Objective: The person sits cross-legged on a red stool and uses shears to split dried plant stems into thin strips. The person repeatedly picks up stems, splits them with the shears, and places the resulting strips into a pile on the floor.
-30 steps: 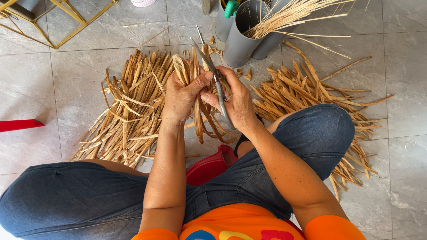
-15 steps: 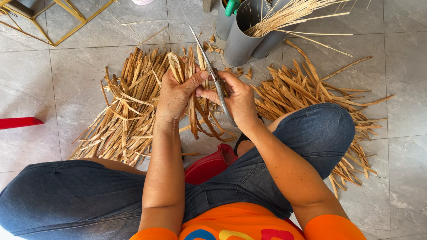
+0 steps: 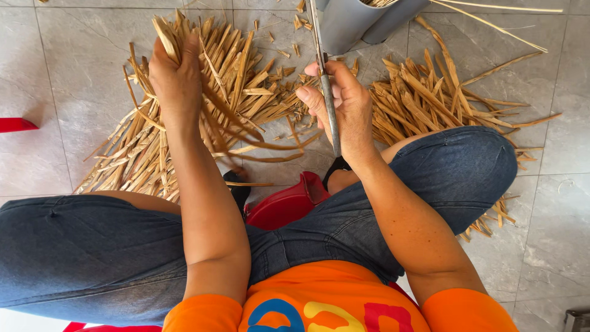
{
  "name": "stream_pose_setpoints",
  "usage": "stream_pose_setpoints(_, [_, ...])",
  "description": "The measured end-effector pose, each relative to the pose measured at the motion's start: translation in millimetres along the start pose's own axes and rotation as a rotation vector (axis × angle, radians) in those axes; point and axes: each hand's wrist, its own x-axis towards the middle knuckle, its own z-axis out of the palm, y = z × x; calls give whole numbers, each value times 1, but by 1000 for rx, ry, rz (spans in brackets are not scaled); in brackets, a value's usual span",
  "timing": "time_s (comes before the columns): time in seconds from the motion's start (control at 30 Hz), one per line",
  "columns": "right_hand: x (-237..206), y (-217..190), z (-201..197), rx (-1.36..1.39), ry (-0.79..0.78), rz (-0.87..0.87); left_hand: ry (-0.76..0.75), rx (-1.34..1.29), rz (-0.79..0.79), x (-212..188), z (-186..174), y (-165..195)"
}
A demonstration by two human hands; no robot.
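Observation:
My left hand (image 3: pixel 175 80) is stretched out over the left heap of dry tan leaf strips (image 3: pixel 147 141) and grips a bunch of them at its top. My right hand (image 3: pixel 344 104) holds a long thin metal blade (image 3: pixel 324 80) upright, its tip pointing away from me toward a grey bucket (image 3: pixel 353 21). A second heap of strips (image 3: pixel 430 98) lies to the right of that hand, beyond my right knee. Small cut bits (image 3: pixel 289 74) are scattered between the two heaps.
I sit on a low red stool (image 3: pixel 289 206) on a grey tiled floor (image 3: pixel 67 67), knees apart in blue jeans. The grey bucket holds thin pale sticks (image 3: pixel 491 9) that jut out to the right. A red object (image 3: pixel 15 125) lies at the left edge.
Both hands were together on one strip at the blade. Now my left hand has moved away to the left and taken hold of strips in the left heap; the right hand keeps the blade.

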Motion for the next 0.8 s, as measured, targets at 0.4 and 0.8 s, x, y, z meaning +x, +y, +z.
stream_pose_setpoints(0.4, [15,6,11,33,-21,93,-23,737,-204,-9,71,-178])
stream_pose_setpoints(0.8, [24,18,14,88,-15,130,-165,167,-427,-3,78,-125])
